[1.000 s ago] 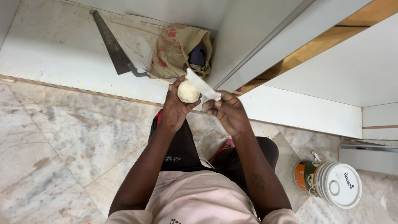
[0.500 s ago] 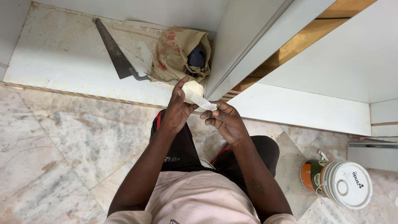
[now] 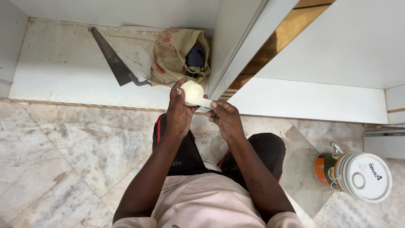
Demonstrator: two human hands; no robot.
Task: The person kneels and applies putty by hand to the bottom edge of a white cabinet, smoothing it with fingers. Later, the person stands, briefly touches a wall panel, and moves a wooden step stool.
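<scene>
The putty knife (image 3: 205, 102) has swung down flat beneath the pale lump (image 3: 192, 92).

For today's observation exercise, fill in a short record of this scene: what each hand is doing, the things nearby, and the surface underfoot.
left hand: left hand grips a cream-white lump of putty, fingers wrapped round it
right hand: right hand holds a flat pale blade that touches the lump
behind the hands: handsaw lying flat; crumpled brown paper bag with a dark item inside
to the right: white-lidded paint tub tipped on its side
floor: marble tiles
posture: seated or crouched, knees apart
</scene>
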